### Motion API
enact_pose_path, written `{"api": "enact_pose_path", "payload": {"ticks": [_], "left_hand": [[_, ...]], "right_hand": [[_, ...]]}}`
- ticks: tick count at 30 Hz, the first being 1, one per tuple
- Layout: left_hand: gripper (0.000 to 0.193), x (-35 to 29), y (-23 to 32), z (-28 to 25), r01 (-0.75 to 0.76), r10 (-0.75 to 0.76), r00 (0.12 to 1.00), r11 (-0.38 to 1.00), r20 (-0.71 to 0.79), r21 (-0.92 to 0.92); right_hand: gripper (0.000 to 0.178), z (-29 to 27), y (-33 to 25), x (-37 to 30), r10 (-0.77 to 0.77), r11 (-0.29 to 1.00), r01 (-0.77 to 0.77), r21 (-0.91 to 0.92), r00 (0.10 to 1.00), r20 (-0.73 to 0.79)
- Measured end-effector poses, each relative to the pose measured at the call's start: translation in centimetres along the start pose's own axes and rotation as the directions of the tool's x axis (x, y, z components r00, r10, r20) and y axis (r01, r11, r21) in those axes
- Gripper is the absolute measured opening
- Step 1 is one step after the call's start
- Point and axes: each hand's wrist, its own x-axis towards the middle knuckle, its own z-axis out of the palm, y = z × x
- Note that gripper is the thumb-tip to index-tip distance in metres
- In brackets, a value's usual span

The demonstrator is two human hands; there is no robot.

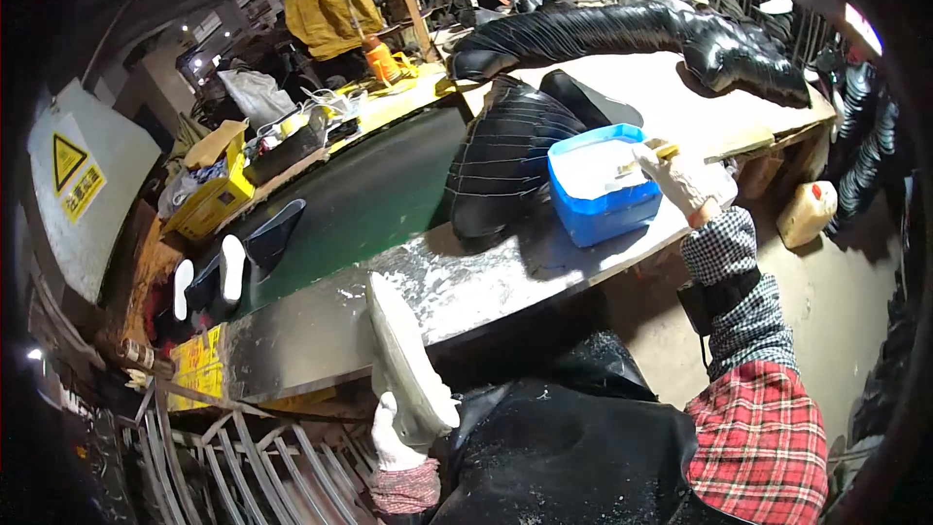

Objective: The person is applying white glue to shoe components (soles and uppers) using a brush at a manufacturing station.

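My left hand (394, 439), in a white glove, grips a boot (406, 369) by its pale sole. The sole is tilted, toe pointing up toward the belt's front edge. Black material lies against it over my lap; I cannot tell where boot ends and apron begins. My gloved right hand (680, 181) is closed round a brush (666, 150) with a yellowish handle, at the right rim of a blue tub (604, 221). White liquid (595, 163) fills much of the tub. The brush's tip is hard to make out there.
A dark green conveyor belt (389, 180) runs behind a white-smeared metal edge (457, 282). White-soled boots (231, 268) lie at its left. Black boot shafts (510, 151) are stacked beside the tub; a black wrapped bundle (603, 31) lies behind. A metal rack (262, 472) stands lower left, a jug (808, 214) right.
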Motion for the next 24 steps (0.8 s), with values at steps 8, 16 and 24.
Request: {"api": "enact_pose_path", "payload": {"ticks": [8, 16, 24], "left_hand": [[0.106, -3.7, -0.9, -2.8, 0.323, -0.337, 0.939, 0.79, 0.071, -0.52], [0.095, -1.2, -2.6, -4.8, 0.029, -0.05, 0.998, 0.916, -0.044, -0.4], [0.092, -1.3, -1.5, -6.3, 0.134, -0.12, 0.99, 0.951, 0.069, -0.278]], "right_hand": [[0.025, -2.8, -4.0, -1.8, 0.163, 0.8, -0.228, 0.555, 0.973, 0.165], [0.027, 13.2, -23.2, -7.2, -0.748, 0.46, 0.144, 0.876, 0.595, 0.295], [0.017, 11.7, -25.6, -8.6, -0.066, 0.099, -0.917, 0.387, 0.382, 0.922]]}}
